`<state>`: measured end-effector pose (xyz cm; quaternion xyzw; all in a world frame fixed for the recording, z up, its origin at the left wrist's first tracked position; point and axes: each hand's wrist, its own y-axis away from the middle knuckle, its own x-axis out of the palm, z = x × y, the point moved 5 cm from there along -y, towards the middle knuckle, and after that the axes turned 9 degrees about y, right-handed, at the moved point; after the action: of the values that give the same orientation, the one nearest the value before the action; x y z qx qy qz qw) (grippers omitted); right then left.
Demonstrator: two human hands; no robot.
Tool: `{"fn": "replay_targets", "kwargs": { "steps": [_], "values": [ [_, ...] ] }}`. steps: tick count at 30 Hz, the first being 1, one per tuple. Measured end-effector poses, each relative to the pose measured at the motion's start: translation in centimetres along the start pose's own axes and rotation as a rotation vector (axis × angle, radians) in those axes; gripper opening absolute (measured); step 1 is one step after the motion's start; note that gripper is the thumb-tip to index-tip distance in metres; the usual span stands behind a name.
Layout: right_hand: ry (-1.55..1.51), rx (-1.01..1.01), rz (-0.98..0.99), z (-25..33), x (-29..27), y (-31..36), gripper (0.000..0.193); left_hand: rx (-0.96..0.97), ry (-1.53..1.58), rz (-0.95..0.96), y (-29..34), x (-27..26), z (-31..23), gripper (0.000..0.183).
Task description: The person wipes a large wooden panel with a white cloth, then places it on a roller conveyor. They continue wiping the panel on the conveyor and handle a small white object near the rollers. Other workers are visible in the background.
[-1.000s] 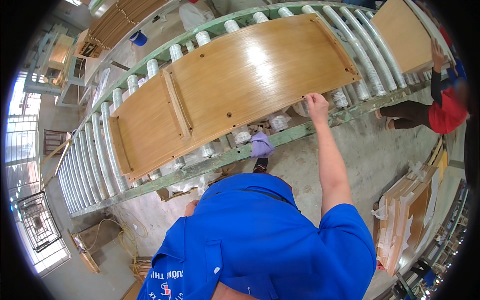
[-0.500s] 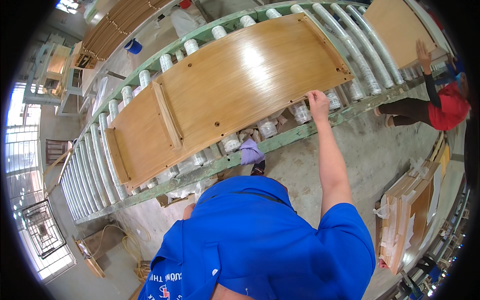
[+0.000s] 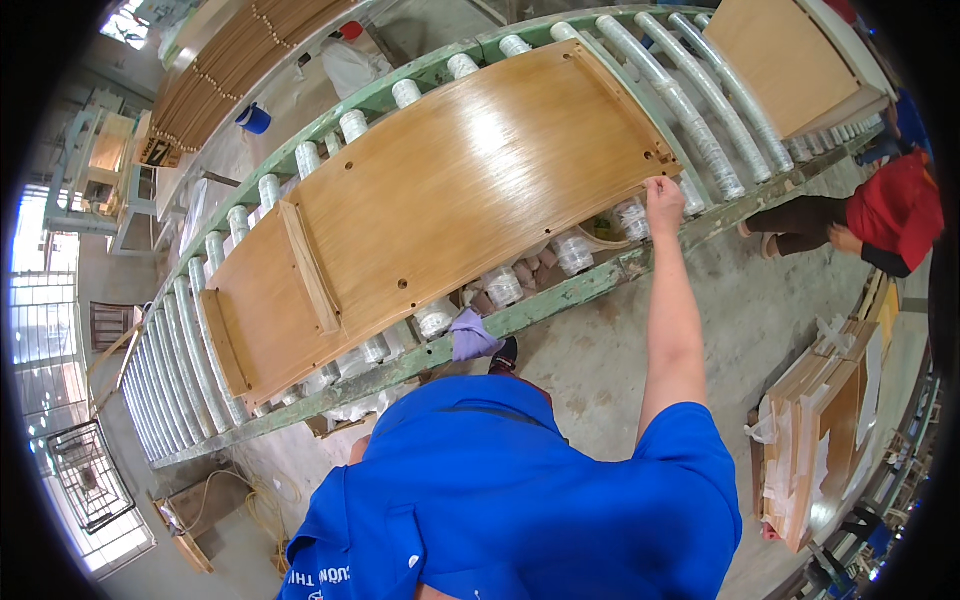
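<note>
A long, glossy brown wooden panel [image 3: 480,180] lies across the roller conveyor in front of me. Small dark holes dot it, and wooden strips [image 3: 311,268] are fixed across it. My right hand [image 3: 664,207] is at the panel's near edge, close to its right corner. Its fingers are pressed together against that edge; whatever they may pinch is too small or hidden to make out. My left hand is out of sight; only a bit of bare left arm shows beside my blue shirt.
Plastic-wrapped rollers [image 3: 668,85] run in a green conveyor frame [image 3: 560,298], with a purple cloth [image 3: 473,336] hanging over its near rail. To the right, a co-worker in red [image 3: 890,215] stands beside another wooden piece [image 3: 775,60]. Stacked boards [image 3: 815,430] stand on the floor at right.
My right hand has slid rightward along the panel's near edge, closer to the corner. The co-worker has taken a hand off the other wooden piece and lowered it. My view has shifted slightly.
</note>
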<state>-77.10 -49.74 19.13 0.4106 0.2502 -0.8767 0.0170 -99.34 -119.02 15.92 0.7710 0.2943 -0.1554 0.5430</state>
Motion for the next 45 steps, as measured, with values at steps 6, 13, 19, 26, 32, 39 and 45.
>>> {"fn": "replay_targets", "kwargs": {
  "steps": [6, 13, 19, 26, 32, 39, 45],
  "values": [
    [0.064, 0.057, 0.007, -3.2, -0.5, -2.5, 0.018, -0.003, -0.015, -0.013, 0.0, -0.3, -0.8, 0.040],
    [0.102, 0.086, 0.010, -4.3, -0.8, -3.5, 0.018, -0.008, -0.033, -0.015, -0.8, -0.3, -1.0, 0.039],
    [0.079, 0.090, 0.069, -5.3, -0.1, -3.6, 0.017, -0.011, -0.038, -0.003, -1.2, 0.1, -1.7, 0.039],
    [-0.077, 0.105, 0.066, -6.0, 0.1, -3.6, 0.016, 0.001, -0.041, 0.012, -1.8, 0.4, -2.4, 0.038],
    [0.012, 0.066, 0.117, -5.5, -0.1, -4.0, 0.016, -0.004, -0.046, 0.015, -1.9, 0.6, -2.6, 0.038],
    [0.049, 0.056, 0.075, -5.9, -0.5, -4.8, 0.017, -0.012, -0.053, 0.020, -1.8, 0.6, -2.9, 0.037],
    [0.070, 0.099, 0.034, -6.8, -0.5, -5.6, 0.016, -0.011, -0.060, 0.024, -1.9, 0.6, -3.2, 0.037]
  ]
}}
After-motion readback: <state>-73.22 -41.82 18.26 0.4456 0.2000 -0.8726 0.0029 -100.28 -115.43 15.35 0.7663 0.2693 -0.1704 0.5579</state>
